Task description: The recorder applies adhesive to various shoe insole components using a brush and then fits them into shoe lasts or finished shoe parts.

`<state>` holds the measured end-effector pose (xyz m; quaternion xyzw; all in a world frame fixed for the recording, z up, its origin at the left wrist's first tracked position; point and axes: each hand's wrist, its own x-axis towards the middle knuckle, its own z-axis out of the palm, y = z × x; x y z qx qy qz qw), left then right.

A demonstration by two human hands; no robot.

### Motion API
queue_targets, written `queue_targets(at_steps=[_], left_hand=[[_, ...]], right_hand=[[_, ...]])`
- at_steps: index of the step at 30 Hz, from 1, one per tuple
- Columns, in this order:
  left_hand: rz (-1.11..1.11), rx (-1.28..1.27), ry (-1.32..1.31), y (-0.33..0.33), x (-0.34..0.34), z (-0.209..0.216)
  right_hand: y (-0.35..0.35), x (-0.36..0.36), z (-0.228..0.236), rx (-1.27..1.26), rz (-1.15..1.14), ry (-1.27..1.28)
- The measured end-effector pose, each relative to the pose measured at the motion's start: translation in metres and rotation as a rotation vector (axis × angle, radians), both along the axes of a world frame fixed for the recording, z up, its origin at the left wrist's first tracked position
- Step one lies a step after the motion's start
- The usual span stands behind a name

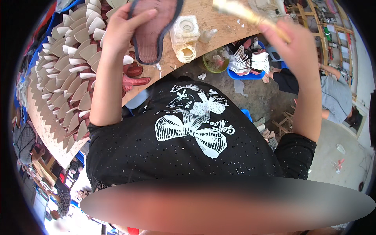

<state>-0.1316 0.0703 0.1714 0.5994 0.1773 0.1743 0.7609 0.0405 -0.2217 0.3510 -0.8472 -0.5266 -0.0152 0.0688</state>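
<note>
Near the top of the head view, my left hand (120, 31) grips a shoe sole (156, 33), reddish brown with a dark rim, thumb across its face. My right hand (291, 45), raised at the upper right, is closed around the handle of a brush (244, 12) with a pale, blurred head. The brush is apart from the sole. Just right of the sole, a cut-open whitish plastic container (184, 37) with a yellowed round mouth lies on the wooden table (219, 29). Beside it is a small translucent bottle (207, 35).
Rows of beige pointed pieces (74, 74) overlap across the table's left side, with dark red strips (135, 81) nearby. Past the table edge are a greenish basin (215, 65) and a blue crate (246, 75) of white-edged pieces. A person (335, 92) is at the right.
</note>
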Motion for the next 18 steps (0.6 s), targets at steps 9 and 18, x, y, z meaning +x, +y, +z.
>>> queue_targets(at_steps=[9, 18], left_hand=[[0.588, -0.441, -0.174, 0.020, -0.048, -0.042], [0.707, -0.701, -0.230, 0.007, -0.077, -0.022]], right_hand=[[0.019, -0.031, -0.171, -0.408, 0.088, 0.084], [0.036, -0.039, -0.203, -0.565, 0.029, 0.089]])
